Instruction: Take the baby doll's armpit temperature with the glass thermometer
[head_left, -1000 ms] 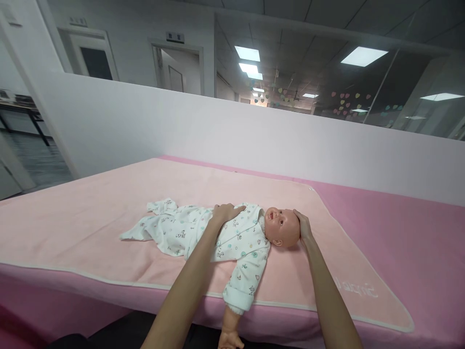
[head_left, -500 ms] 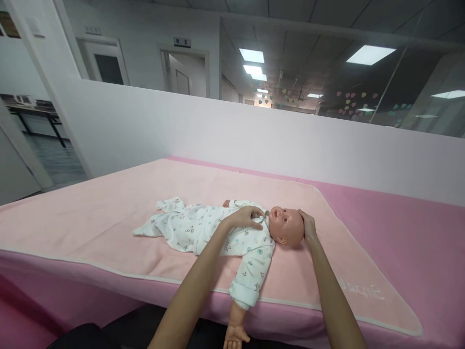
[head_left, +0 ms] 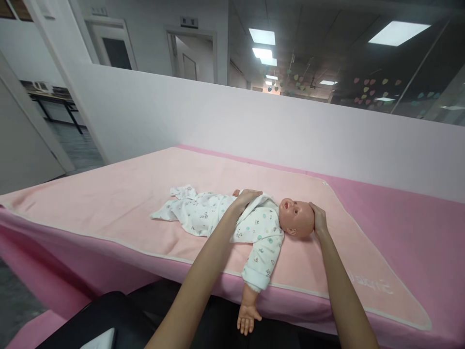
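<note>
Left hand [head_left: 247,197] has moved off the doll's [head_left: 263,227] collar [head_left: 277,207].

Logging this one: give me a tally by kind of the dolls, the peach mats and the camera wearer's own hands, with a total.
Dolls: 1 (dressed doll)
Peach mats: 1 (peach mat)
Wearer's hands: 2 (left hand, right hand)
Total: 4

Baby doll [head_left: 264,225] in patterned white outfit [head_left: 254,233], supine on pink mat [head_left: 145,203], one arm [head_left: 260,266] over the edge.
</note>
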{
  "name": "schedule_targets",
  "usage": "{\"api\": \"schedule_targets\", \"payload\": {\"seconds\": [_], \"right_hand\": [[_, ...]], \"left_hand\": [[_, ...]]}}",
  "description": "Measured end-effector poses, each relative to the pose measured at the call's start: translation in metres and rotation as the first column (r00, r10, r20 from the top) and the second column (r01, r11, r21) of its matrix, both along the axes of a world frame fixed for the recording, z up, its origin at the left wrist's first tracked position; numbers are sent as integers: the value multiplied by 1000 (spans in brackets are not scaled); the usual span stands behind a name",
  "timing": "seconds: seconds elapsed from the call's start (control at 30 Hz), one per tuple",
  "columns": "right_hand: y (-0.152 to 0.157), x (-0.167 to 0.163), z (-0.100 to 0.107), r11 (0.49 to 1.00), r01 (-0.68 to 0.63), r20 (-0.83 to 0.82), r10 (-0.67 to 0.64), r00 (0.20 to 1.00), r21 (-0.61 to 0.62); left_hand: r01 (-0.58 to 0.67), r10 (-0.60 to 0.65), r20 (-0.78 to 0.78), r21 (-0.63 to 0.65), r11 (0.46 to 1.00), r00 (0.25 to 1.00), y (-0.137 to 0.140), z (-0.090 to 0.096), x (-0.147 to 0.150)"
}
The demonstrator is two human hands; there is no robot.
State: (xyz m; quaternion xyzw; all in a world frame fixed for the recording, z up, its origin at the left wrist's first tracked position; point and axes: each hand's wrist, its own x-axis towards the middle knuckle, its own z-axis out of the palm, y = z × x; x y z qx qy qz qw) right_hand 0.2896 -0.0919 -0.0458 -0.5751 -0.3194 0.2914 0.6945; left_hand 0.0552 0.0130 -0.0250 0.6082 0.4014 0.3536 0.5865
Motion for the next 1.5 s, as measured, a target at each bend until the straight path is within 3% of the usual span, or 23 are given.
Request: {"api": "schedule_targets", "payload": {"seconds": [0.13,0.23,0.3,0.37,0.43,0.47,0.5,0.57,0.8,0.97,1.03,1.13,1.2,1.27,1.37,1.5], "right_hand": [[-8,1,7,998,59,150,-62,987,23],[-16,-11,19,982,129,455,-177,873,136],[-17,-31,30,986,66,712,-155,685,152],[-12,-59,39,997,-68,925,2,379,25],[1,-85,45,986,-103,989,138,58,-131],[9,-96,47,980,-75,982,182,-51,-185],[17,-104,48,974,-34,969,217,-118,-222],[31,-112,49,965,31,951,262,-161,-260],[32,-112,47,959,34,948,285,-144,-283],[-4,-101,74,975,40,958,223,-182,-220],[-28,-88,93,986,52,984,164,-64,-161],[-67,-72,121,996,72,957,22,289,-45],[-89,-70,134,998,57,887,-61,457,39],[-103,-74,141,995,26,840,-98,534,99],[-107,-84,142,991,-51,817,-72,572,123],[-100,-95,139,983,-130,780,-22,625,131]], "left_hand": [[-23,25,27,-63,998,999,1,-2,-4],[-47,48,-13,23,999,999,-1,-3,-8],[-44,47,-28,106,993,998,-5,-2,-9],[-30,34,-22,155,987,999,-10,1,-9],[-27,30,-11,184,983,1000,-18,3,-10],[-32,33,-1,190,981,999,-22,4,-11],[-36,36,5,198,979,999,-26,4,-13],[-33,32,11,216,976,999,-34,5,-18],[-37,38,0,225,974,999,-34,13,-13],[-61,64,-5,246,967,998,-34,13,-13],[-57,60,-1,270,961,998,-37,11,-18],[60,-54,-31,301,952,998,-36,11,-19],[152,-143,-50,304,940,988,-32,13,-14],[247,-234,-80,290,925,969,-26,15,-7],[368,-345,-128,280,887,930,-20,15,-1],[375,-360,-104,307,875,927,-19,12,-2]]}}
